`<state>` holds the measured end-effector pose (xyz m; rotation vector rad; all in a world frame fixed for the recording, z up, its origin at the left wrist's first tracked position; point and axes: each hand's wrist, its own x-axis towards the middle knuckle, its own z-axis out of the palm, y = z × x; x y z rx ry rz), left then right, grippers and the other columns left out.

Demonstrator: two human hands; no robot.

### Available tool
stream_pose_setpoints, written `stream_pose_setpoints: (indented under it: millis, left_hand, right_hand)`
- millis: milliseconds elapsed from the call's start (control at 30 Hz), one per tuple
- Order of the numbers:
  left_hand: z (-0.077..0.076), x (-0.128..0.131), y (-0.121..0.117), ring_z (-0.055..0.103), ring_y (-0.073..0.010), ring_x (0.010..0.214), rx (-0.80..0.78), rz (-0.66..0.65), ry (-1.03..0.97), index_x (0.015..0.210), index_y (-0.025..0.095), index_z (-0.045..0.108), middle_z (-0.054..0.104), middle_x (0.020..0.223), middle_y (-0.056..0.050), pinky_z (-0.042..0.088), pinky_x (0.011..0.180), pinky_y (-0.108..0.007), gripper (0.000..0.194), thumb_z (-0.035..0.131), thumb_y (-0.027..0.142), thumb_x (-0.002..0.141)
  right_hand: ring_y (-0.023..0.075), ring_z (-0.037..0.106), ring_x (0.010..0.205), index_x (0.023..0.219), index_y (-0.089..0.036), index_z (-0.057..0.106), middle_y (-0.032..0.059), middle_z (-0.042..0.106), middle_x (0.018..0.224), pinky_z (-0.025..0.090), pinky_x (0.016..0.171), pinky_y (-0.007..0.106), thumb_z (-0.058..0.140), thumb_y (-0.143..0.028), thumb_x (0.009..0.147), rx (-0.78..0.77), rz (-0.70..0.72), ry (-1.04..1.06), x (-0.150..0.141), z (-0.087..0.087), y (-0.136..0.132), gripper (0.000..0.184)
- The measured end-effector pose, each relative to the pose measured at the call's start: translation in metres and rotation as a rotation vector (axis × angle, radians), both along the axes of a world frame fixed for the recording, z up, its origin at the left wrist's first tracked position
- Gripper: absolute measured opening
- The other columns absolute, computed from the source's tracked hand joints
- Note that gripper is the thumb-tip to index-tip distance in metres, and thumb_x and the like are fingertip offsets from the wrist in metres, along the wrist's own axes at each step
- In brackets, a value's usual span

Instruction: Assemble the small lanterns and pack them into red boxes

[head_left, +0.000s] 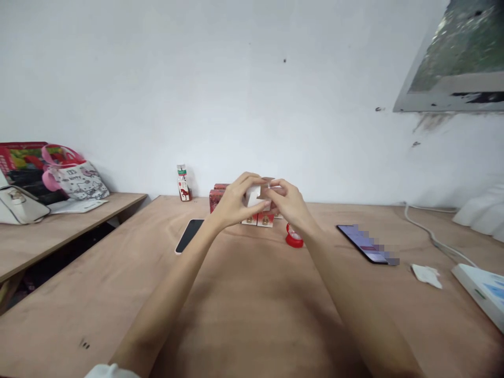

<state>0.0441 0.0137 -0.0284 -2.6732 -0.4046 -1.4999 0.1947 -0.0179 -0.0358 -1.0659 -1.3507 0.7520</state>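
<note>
Between my two hands, raised over the far part of the table, is a small white box [254, 196] with a brown-grey flap at its top. My left hand [237, 199] wraps round its left side, thumb along the lower edge. From the right, my right hand [290, 202] pinches at the flap and the box's right edge. Behind and below the hands stand small red boxes [265, 219], partly hidden. Darker red boxes [215, 198] show just left of my left hand. A red tape roll [294, 237] lies beneath my right wrist.
A phone [189, 235] lies left, another phone [364, 244] right. A small bottle [183, 184] stands near the wall. Crumpled white tissue [427, 275], a white box [482, 291] and a cable [429, 236] are at right. Bags [81, 179] sit on the left side table [71, 231].
</note>
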Motion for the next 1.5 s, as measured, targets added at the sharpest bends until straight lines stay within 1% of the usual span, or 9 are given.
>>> stream_pose_setpoints:
  millis: [200,333,500,700,867,1033,1267,1400,1500]
  left_hand:
    - [-0.004,0.002,0.0,0.06,-0.0183,0.093,-0.282,0.068,-0.215,0.094,0.019,0.06,0.063,0.103,-0.007,0.047,0.074,-0.03,0.016,0.061,0.027,0.081]
    - [-0.005,0.003,0.0,0.059,-0.0177,0.091,-0.286,0.063,-0.226,0.091,0.019,0.061,0.063,0.1,-0.006,0.045,0.071,-0.029,0.014,0.058,0.03,0.082]
    - [-0.004,0.0,0.001,0.054,-0.0153,0.078,-0.165,0.116,-0.071,0.08,0.02,0.052,0.057,0.083,-0.001,0.043,0.07,-0.03,0.01,0.059,0.027,0.08]
    - [-0.008,0.002,0.0,0.044,-0.0101,0.057,-0.216,0.167,-0.132,0.073,0.021,0.035,0.048,0.071,0.004,0.036,0.053,-0.025,0.033,0.066,0.032,0.074]
    - [-0.008,0.003,0.0,0.052,-0.0133,0.068,-0.1,0.131,-0.103,0.077,0.02,0.042,0.053,0.076,0.002,0.042,0.061,-0.027,0.023,0.064,0.027,0.075]
    - [-0.007,0.002,0.001,0.059,-0.0169,0.088,0.0,0.009,-0.047,0.087,0.02,0.051,0.061,0.093,-0.004,0.047,0.076,-0.031,0.007,0.055,0.019,0.081]
    - [-0.014,0.009,-0.001,0.057,-0.0214,0.108,0.026,0.151,-0.258,0.105,0.02,0.049,0.059,0.115,-0.01,0.046,0.088,-0.037,0.027,0.059,0.026,0.08]
    - [-0.019,0.014,-0.003,0.053,-0.0257,0.11,0.062,0.212,-0.251,0.109,0.021,0.047,0.055,0.117,-0.011,0.046,0.089,-0.041,0.044,0.066,0.039,0.074]
    - [-0.022,0.016,-0.004,0.055,-0.0243,0.104,0.059,0.233,-0.282,0.111,0.021,0.044,0.056,0.112,-0.01,0.046,0.086,-0.041,0.041,0.06,0.042,0.079]
  right_hand:
    - [0.0072,0.054,0.048,0.076,-0.018,0.053,-0.0039,0.055,0.065,0.057,0.051,0.026,0.046,-0.014,0.078,-0.14,0.06,0.095,-0.002,0.01,-0.009,0.008]
    - [0.009,0.058,0.047,0.078,-0.018,0.054,-0.0027,0.057,0.063,0.056,0.051,0.026,0.044,-0.013,0.079,-0.211,0.098,0.099,-0.002,0.013,-0.011,0.011]
    - [0.0097,0.061,0.051,0.081,-0.02,0.053,-0.0012,0.063,0.074,0.054,0.052,0.024,0.049,-0.009,0.071,-0.104,0.123,0.056,0.007,0.009,-0.006,0.015]
    - [0.0142,0.061,0.061,0.072,-0.017,0.065,0.0032,0.066,0.072,0.052,0.057,0.028,0.046,-0.016,0.075,0.048,0.125,-0.18,0.013,-0.003,0.003,0.02]
    - [0.0176,0.064,0.079,0.085,-0.02,0.072,0.0034,0.07,0.093,0.052,0.072,0.033,0.041,-0.008,0.068,0.149,0.022,-0.309,0.018,-0.001,-0.002,0.037]
    - [0.0188,0.063,0.089,0.092,-0.022,0.072,0.0035,0.068,0.107,0.051,0.079,0.037,0.04,-0.005,0.064,0.177,0.055,-0.271,0.021,0.005,-0.01,0.045]
    - [0.0195,0.061,0.102,0.1,-0.018,0.069,0.0056,0.067,0.109,0.054,0.082,0.035,0.043,-0.006,0.067,0.159,0.058,-0.049,0.016,0.008,-0.013,0.044]
    - [0.0175,0.063,0.096,0.103,-0.018,0.066,0.006,0.066,0.105,0.056,0.082,0.034,0.049,-0.011,0.072,0.126,0.106,0.026,0.012,0.011,-0.016,0.036]
    - [0.0154,0.064,0.089,0.103,-0.017,0.066,0.0038,0.065,0.092,0.056,0.083,0.034,0.054,-0.014,0.073,0.095,0.131,0.044,0.01,0.014,-0.021,0.033]
